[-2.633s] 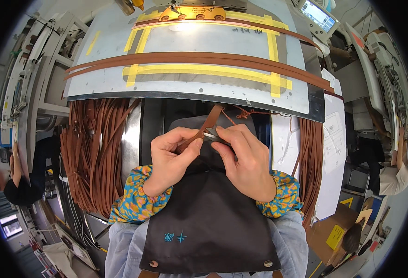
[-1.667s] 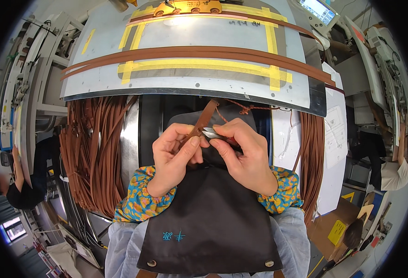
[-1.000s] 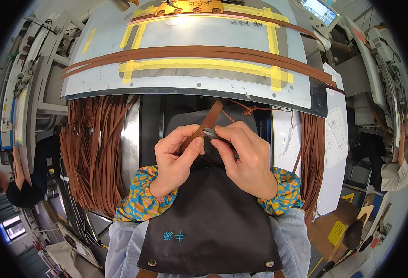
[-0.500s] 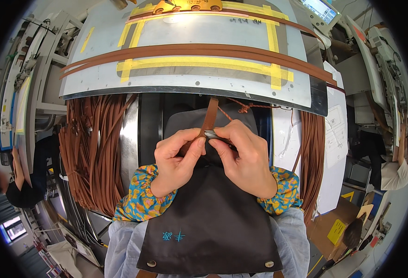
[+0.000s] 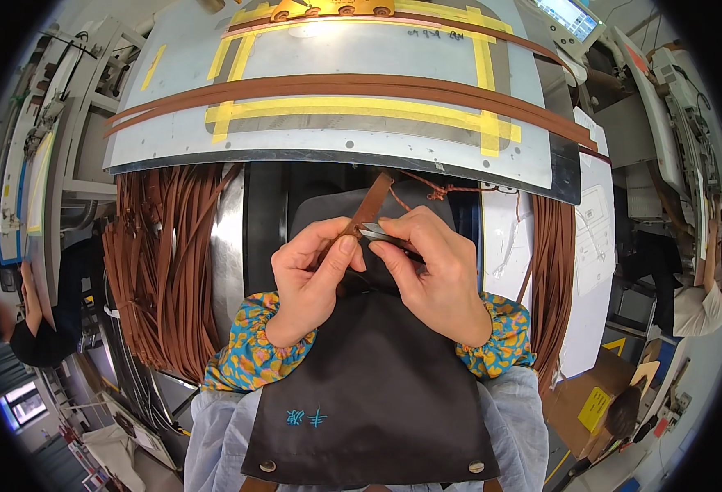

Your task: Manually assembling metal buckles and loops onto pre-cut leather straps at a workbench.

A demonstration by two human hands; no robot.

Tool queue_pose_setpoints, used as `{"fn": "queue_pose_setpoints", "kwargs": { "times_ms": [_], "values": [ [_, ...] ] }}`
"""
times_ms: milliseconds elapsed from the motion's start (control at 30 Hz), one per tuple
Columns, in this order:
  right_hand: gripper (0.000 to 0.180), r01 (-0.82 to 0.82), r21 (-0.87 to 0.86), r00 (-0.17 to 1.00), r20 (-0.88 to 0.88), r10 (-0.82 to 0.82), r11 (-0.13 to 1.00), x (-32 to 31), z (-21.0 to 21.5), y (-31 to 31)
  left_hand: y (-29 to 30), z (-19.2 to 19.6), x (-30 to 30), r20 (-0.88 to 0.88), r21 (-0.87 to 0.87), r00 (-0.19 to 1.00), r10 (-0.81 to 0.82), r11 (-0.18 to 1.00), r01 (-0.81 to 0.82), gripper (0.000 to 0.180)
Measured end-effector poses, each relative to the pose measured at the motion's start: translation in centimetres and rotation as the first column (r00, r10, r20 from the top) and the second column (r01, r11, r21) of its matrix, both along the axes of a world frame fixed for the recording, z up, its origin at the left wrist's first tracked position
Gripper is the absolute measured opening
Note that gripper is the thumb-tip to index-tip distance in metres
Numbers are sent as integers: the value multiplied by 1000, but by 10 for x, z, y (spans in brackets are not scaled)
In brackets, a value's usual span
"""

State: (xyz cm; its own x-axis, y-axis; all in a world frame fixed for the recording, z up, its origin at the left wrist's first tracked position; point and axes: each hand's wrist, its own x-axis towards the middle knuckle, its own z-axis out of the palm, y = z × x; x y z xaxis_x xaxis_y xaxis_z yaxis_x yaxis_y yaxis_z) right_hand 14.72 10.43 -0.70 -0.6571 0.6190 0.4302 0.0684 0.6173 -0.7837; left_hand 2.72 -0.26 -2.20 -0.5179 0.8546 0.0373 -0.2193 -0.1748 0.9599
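A flat brown strap (image 5: 374, 199) runs up from my left hand (image 5: 316, 266), slanting to the right toward the table's front edge. That hand is closed, thumb and fingers pinching the strap. My right hand (image 5: 433, 262) is closed round what looks like a pair of thread snips (image 5: 371, 233), with short silver blades and a dark handle. The blade tips lie against or right beside the strap's edge, close to my left thumb; contact is hard to make out. A thin reddish-brown cord (image 5: 439, 193) hangs near the strap's upper end. Part of the handle is hidden by my fingers.
Long brown straps (image 5: 353, 84) cross the pale table (image 5: 295, 148), which is marked with yellow tape (image 5: 369, 107). Thick strap bundles hang at left (image 5: 164, 279) and right (image 5: 551, 279). A dark apron (image 5: 369, 369) covers my lap. People sit at both far sides.
The strap has tilted further to the right at its upper end. The blades have shifted slightly along its edge, and my hands have moved slightly apart.
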Motion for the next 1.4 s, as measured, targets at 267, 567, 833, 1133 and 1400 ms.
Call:
{"fn": "queue_pose_setpoints", "kwargs": {
  "times_ms": [267, 567, 833, 1133, 1400],
  "values": [
    [13, -8, 30, 999, 48, 6, 1000, 1, 6, 0, 0, 2, 0, -96, -46, 995, 4, 999, -8, 17],
    [11, -2, -11, 999, 47, 2, 1000, -1, 4, -4, 3, -5, 0, -288, 9, 957, 31, 1000, -30, 14],
    [12, -49, -115, 998, -47, 43, 992, -3, -10, -2, -1, -1, -2, -170, -14, 985, 14, 1000, -17, 16],
    [29, -314, -843, 948, -305, 93, 436, -6, -3, 17, 1, 7, -3, 92, -75, 989, -118, 989, 125, 14],
    [24, -243, -792, 961, -276, 27, 560, -7, -16, 9, 6, 12, -8, -41, -223, 987, -158, 964, 145, 8]
  ]
}}
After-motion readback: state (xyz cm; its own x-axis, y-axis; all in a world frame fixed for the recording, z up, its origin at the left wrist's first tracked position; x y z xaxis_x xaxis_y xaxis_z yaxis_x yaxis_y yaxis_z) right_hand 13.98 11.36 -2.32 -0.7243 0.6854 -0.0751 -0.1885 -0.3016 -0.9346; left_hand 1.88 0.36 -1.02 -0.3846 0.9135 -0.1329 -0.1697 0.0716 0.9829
